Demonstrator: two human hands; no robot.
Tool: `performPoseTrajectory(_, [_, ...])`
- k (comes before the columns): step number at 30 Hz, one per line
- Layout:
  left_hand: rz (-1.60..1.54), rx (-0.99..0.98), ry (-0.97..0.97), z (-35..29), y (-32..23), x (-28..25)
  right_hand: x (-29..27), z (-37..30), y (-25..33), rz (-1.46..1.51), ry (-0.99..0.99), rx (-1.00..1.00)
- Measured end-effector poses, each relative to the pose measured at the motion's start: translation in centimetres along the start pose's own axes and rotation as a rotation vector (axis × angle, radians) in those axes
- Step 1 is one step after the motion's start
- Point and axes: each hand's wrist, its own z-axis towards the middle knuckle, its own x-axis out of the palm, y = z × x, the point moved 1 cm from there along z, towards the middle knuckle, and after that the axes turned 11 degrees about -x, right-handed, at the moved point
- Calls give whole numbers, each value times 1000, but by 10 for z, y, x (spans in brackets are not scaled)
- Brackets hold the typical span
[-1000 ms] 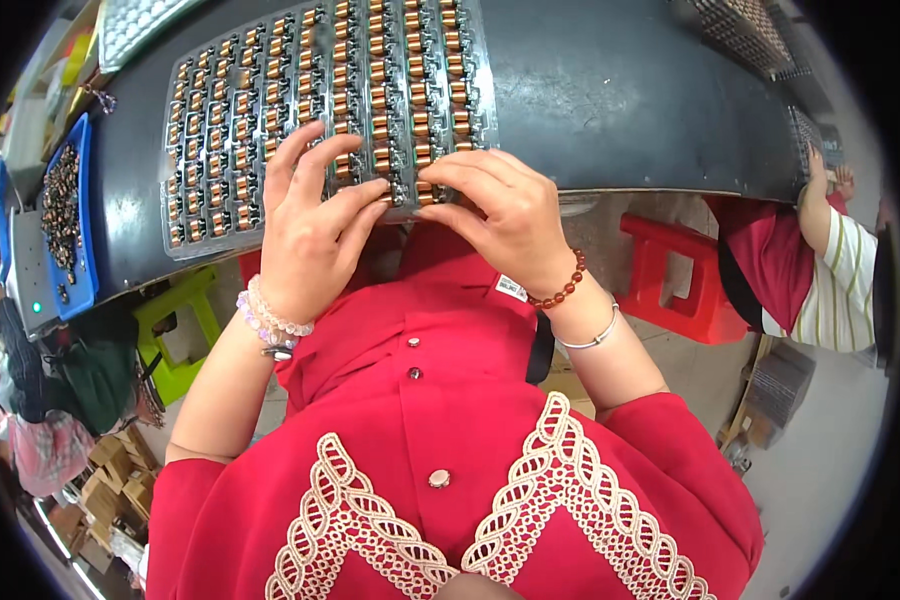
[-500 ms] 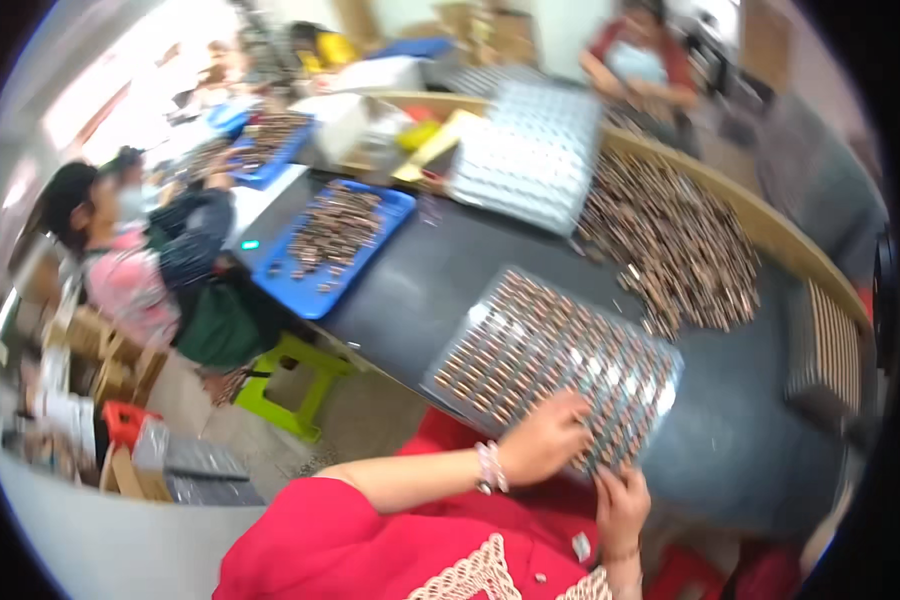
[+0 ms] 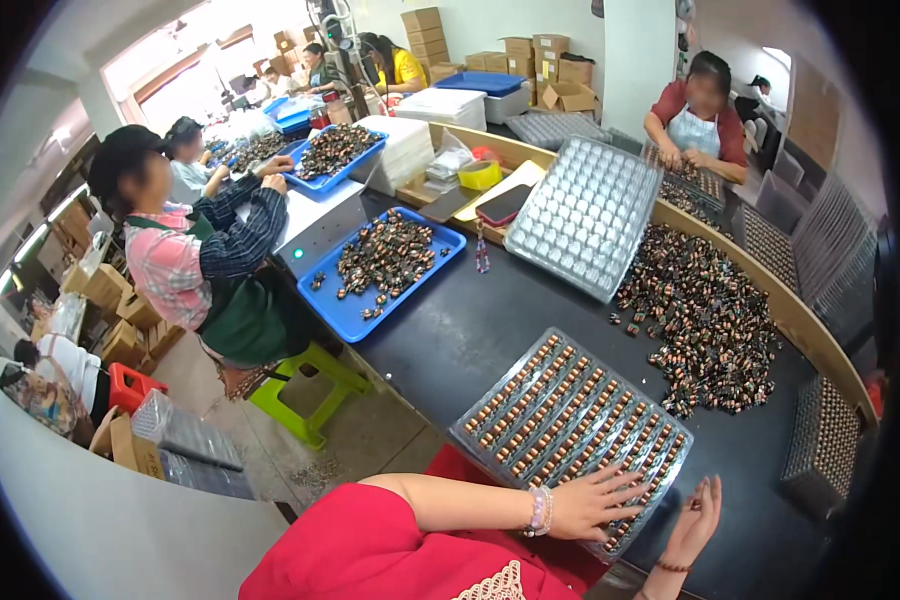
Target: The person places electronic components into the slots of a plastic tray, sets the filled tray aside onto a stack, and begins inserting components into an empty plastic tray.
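Observation:
A clear plastic tray (image 3: 448,427) lies on the dark table in front of me, its slanting rows filled with small copper-coloured coils with dark ends. My left hand (image 3: 592,507), with beaded bracelets at the wrist, rests palm down over the tray's near right part, fingers spread. Just off the tray's right edge is my right hand (image 3: 692,528), fingers curled upward. A small dark and copper piece, seemingly one of the coils, shows in it. To the right of the tray's far end spreads a big loose heap of coils (image 3: 710,315).
Stacked empty clear trays (image 3: 585,215) stand beyond the filled one. A blue tray (image 3: 450,243) of coils lies left, near a phone (image 3: 502,205). Filled trays (image 3: 820,440) are stacked at right. A wooden rim (image 3: 800,315) edges the table. Co-workers sit at left and across.
My left hand has gone from curled fingers to lying spread on the tray. My right hand has moved away from the tray's near edge to its right side. The view has shifted.

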Motion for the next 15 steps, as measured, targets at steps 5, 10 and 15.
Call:
performPoseTrajectory(5, [46,9,207,3,3,6,-21,96,-46,141,78,27])
performPoseTrajectory(10, [84,162,-107,-2,10,22,-12,154,-76,-298,-2,-204])
performPoseTrajectory(15, [32,173,-155,-4,15,28,-12,168,-92,-555,-56,-265])
